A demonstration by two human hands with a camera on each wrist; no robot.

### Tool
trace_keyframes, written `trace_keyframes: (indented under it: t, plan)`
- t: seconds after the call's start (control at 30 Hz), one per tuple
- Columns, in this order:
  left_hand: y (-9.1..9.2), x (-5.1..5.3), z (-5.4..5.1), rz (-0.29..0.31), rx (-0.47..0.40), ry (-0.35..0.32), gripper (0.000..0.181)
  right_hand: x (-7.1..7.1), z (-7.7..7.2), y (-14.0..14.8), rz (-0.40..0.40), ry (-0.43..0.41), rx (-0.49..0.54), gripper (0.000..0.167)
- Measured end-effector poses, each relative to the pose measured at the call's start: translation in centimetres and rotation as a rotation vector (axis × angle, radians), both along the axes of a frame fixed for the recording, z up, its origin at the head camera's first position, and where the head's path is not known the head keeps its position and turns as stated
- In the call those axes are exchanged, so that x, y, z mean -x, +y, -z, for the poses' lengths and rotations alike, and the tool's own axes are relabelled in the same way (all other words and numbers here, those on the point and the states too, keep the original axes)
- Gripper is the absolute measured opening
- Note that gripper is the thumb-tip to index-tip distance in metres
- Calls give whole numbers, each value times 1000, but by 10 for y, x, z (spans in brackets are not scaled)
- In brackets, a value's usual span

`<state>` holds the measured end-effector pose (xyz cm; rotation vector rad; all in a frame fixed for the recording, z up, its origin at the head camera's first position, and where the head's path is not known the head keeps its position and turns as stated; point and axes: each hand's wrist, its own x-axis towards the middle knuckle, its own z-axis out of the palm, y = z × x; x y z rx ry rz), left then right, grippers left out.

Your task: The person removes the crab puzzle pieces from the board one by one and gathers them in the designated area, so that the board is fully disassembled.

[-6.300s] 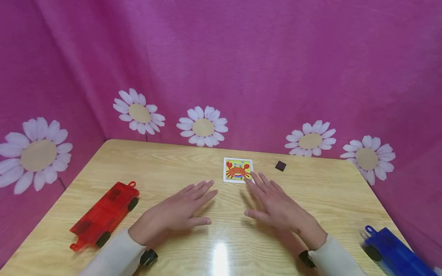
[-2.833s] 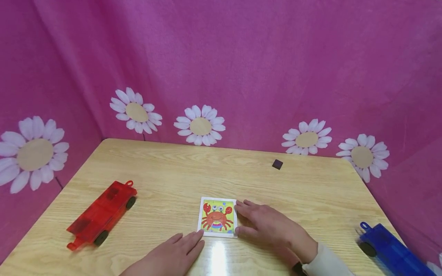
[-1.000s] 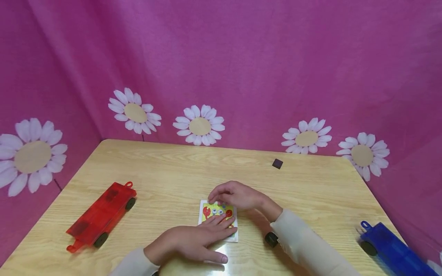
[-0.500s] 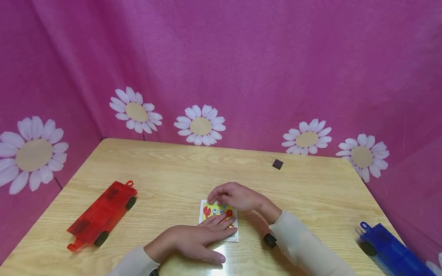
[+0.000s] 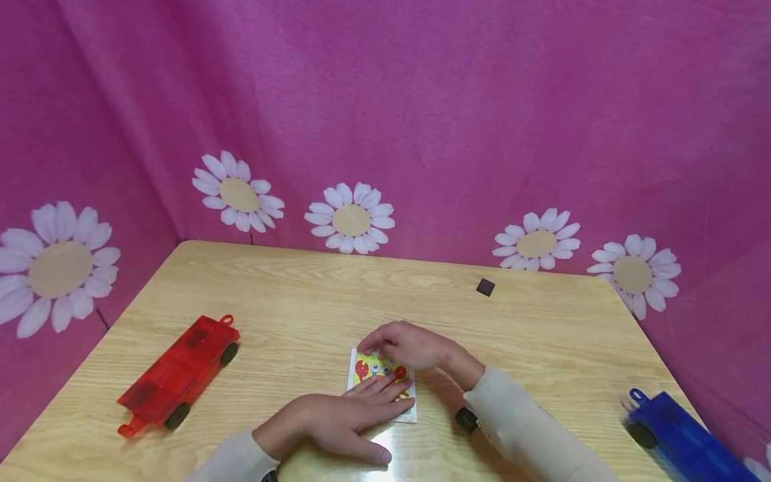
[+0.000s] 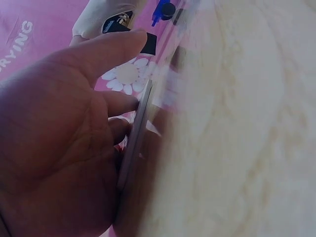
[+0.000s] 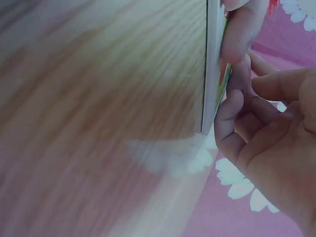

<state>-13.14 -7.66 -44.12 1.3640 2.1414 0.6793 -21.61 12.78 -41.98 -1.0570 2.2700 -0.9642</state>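
Crab picture board (image 5: 379, 369) lies at the near middle of the desk (image 5: 289, 288); left hand (image 5: 343, 418) rests on it, fingers spread straight; right hand (image 5: 409, 345) has bent fingers at the far edge, any grip unclear.

Appears to be a play corner. Enclosed by magenta, daisy-printed fabric (image 5: 421, 120). Furnished with a pale, wood-grain table (image 5: 289, 288) and a translucent red plastic wheeled toy (image 5: 177, 368).

Red car (image 5: 177, 375) left, blue car (image 5: 687, 435) right, dark square (image 5: 485, 287) near pink curtain (image 5: 421, 120).
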Motion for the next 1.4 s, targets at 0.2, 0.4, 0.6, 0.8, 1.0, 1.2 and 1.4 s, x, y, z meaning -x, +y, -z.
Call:
trace_keyframes:
  t: [0.2,0.4,0.6,0.8,1.0,1.2,1.4]
  plan:
    - [0,-1,-1,-7,3,1,80,-3,1,-1,13,36,-22,40]
    - [-1,0,-1,-3,3,-6,80,-3,0,-4,22,53,-24,36]
    - [-1,3,-1,6,2,-4,80,-2,-3,-5,29,73,-40,35]
    - [-1,5,1,5,10,16,80,-2,-5,-7,23,61,-55,31]
    - [0,4,1,12,-2,5,82,-2,-5,-10,42,99,-75,23]
    - [1,1,1,18,5,13,82,-3,-4,-12,89,72,-24,15]
    - [1,1,0,21,10,14,81,-4,-4,-15,116,63,12,14]
